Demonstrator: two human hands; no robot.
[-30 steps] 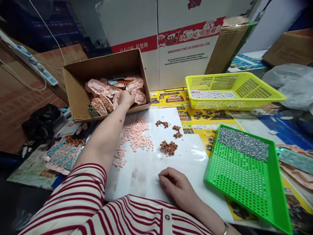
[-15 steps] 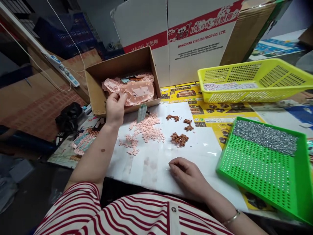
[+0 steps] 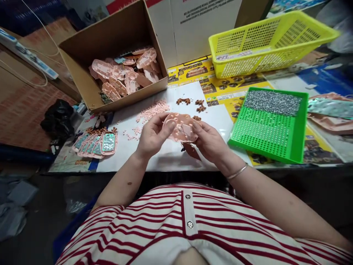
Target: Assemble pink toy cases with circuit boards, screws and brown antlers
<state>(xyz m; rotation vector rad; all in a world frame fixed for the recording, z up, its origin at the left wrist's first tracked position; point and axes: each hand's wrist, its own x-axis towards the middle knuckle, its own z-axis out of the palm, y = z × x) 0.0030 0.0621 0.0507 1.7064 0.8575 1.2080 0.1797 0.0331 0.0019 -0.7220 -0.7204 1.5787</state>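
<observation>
Between both hands, above the white work surface, is a pink plastic shell [image 3: 180,127] with small posts on its inner face. My left hand [image 3: 154,134] grips its left end, thumb on top. My right hand [image 3: 208,140] pinches the right end. A dark brown flat piece [image 3: 191,151] hangs below the shell on what looks like a thin wire. Small pink pieces [image 3: 153,110] lie in a loose pile behind my left hand. Brown branched plastic parts [image 3: 200,105] lie beyond the shell.
A cardboard box [image 3: 110,99] of pink shells stands back left. Shells with green boards [image 3: 109,142] lie at left. A green tray [image 3: 264,140] of small metal pieces, probably screws, sits right, before a yellow basket [image 3: 248,66]. More shells [image 3: 331,110] lie far right.
My left hand has brought the pink shell out of the box to the front middle. My right hand has risen from the table and taken its other end. The view has tilted down.
</observation>
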